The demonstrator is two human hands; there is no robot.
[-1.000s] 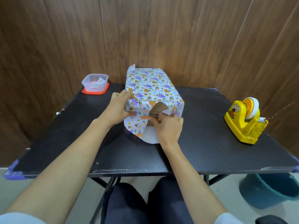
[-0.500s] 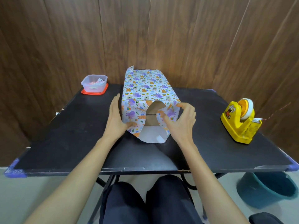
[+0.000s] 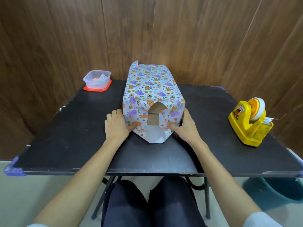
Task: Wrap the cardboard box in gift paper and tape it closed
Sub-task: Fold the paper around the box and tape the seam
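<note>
The brown cardboard box (image 3: 154,120), sheathed in colourful animal-print gift paper (image 3: 150,86), sits mid black table (image 3: 65,128), with the left hand (image 3: 117,126) and right hand (image 3: 185,128) flat-fingered beside it, thumbs pressing the side flaps onto its near end.

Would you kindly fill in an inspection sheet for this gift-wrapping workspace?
Surface: black table, worn at the edges.
Job's things: cardboard box wrapped in gift paper, near end unsealed with cardboard showing; yellow tape dispenser at right, untouched.
Clutter: clear container on a red lid, far left.
Grippers: left hand and right hand flank the box's near end, thumbs pressing the side flaps in.
Cables: nothing seen.
Surroundings: wooden wall behind; teal bucket on the floor, right.
</note>
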